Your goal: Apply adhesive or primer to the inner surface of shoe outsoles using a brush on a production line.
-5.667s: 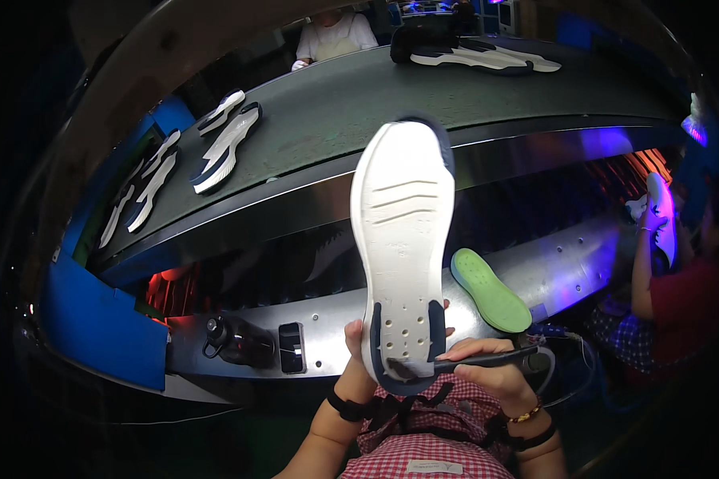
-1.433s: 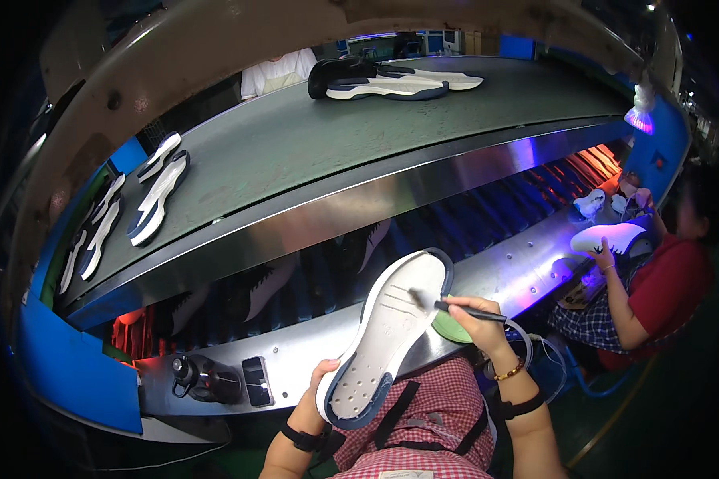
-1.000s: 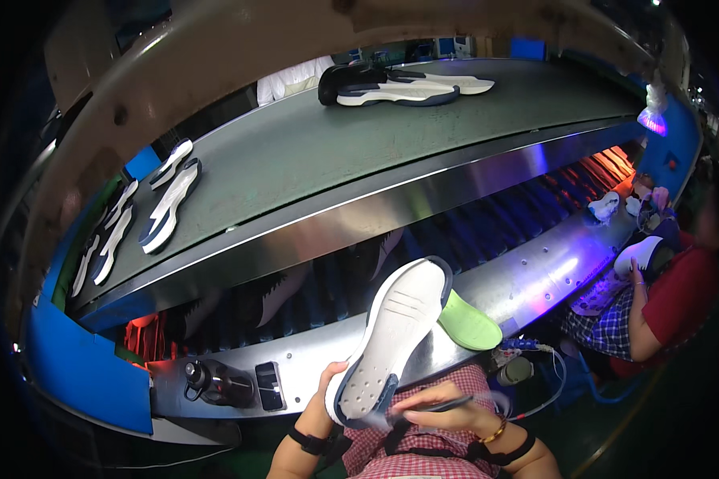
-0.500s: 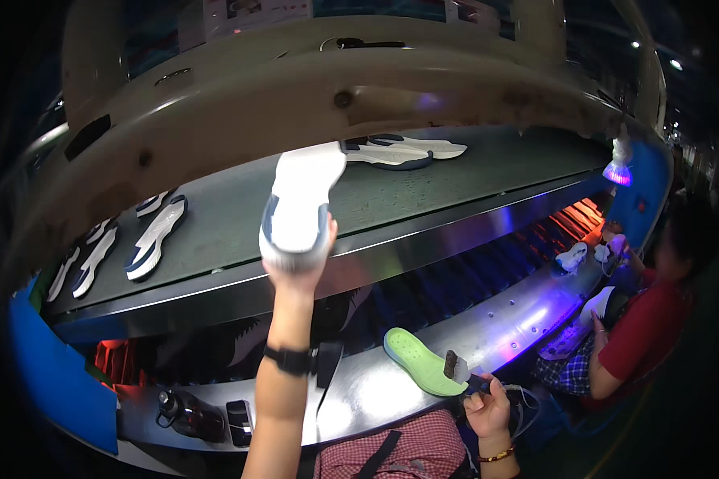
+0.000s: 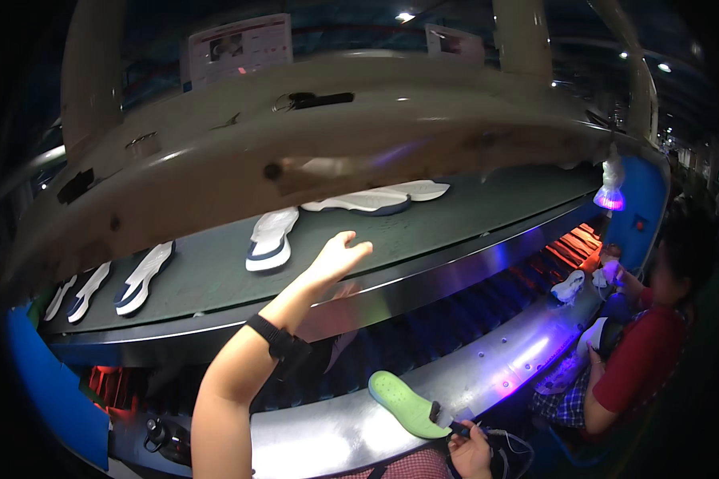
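My left hand reaches over the front edge of the dark green conveyor belt, its fingers apart and nothing in them. Just left of it, a white shoe sole with a navy rim lies on the belt. In my right hand, low in the view, is a brush, gripped by its dark handle. The brush's dark bristles are at the edge of a light green insole, which lies on the metal ledge; whether they touch is unclear.
More white and navy soles lie along the belt, left and far. A beige overhead hood curves above it. At lower left stands a dark bottle. A co-worker in a red top sits at right near a lamp.
My left hand has let go of the white sole, which now lies on the belt, and has moved right of it. My right hand still holds the brush. The whole view has shifted slightly.
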Tool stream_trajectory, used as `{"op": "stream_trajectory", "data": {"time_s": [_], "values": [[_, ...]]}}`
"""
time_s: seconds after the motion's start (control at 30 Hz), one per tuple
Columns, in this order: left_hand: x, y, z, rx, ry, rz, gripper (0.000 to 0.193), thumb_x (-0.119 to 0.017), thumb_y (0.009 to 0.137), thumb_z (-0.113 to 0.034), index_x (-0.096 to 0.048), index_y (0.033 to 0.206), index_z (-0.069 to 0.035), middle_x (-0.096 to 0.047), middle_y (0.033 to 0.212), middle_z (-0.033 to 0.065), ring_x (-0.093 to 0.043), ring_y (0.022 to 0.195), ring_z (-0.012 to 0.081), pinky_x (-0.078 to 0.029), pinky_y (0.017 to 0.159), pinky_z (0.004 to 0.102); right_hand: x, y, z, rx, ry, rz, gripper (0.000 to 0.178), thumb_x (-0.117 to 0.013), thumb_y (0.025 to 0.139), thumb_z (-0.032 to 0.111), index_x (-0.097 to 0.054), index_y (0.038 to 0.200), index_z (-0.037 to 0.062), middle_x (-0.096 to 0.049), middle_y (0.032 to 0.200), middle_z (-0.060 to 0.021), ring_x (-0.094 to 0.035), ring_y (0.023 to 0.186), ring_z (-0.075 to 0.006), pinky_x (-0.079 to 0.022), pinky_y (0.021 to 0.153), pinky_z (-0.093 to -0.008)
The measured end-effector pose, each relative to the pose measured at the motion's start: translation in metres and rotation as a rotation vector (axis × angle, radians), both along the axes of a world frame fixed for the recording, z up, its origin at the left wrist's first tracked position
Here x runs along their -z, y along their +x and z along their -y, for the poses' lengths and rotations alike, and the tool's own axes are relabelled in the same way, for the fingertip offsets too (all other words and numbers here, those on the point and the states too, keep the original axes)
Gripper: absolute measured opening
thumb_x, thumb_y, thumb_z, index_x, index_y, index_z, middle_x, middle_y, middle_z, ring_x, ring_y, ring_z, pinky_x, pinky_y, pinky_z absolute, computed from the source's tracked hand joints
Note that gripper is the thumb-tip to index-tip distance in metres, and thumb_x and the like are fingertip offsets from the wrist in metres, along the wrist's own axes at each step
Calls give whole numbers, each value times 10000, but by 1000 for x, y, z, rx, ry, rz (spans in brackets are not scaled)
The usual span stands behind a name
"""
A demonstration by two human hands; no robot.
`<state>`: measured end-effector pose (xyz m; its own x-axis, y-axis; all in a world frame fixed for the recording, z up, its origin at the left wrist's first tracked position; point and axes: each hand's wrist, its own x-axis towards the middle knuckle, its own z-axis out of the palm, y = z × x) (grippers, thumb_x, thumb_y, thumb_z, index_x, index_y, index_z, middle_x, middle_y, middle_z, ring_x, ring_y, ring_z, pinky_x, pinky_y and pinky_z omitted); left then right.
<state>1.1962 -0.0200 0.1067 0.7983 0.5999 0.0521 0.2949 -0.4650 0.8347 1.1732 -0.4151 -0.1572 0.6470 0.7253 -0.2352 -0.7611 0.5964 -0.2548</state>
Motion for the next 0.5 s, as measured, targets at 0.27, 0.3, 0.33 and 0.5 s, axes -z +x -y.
{"op": "stream_trajectory", "data": {"time_s": [0.27, 0.3, 0.33, 0.5], "values": [[0, 89, -21, 73, 841, -671, 886, -593, 761, -485, -185, 1386, -7, -209, 1448, 150, -257, 1320, 269, -250, 1066, 382, 31, 1, 1, 26, -150, -53, 190, -468, 913, 160, -558, 1048, 60, -603, 1031, -99, -545, 986, -206, -425, 732, -290], [6, 96, -31, 72, 866, -691, 889, -595, 760, -472, -169, 1392, -15, -184, 1457, 143, -226, 1333, 261, -226, 1075, 389, 28, 3, 2, 9, -150, -32, 192, -459, 916, 150, -554, 1052, 52, -600, 1033, -99, -545, 987, -206, -430, 747, -295], [10, 104, -37, 73, 890, -706, 892, -597, 760, -460, -152, 1398, -22, -158, 1466, 135, -196, 1345, 252, -202, 1084, 397, 23, 5, 5, -3, -153, -8, 195, -450, 920, 140, -550, 1057, 44, -597, 1034, -100, -545, 987, -206, -434, 762, -300], [13, 134, -57, 135, 1022, -818, 1011, -647, 675, -409, -61, 1414, -46, -97, 1482, 124, -124, 1366, 237, -116, 1098, 448, 10, 4, 17, 99, -329, -140, 199, -420, 930, 115, -555, 1018, -2, -565, 1052, -115, -521, 998, -220, -431, 845, -323]]}}
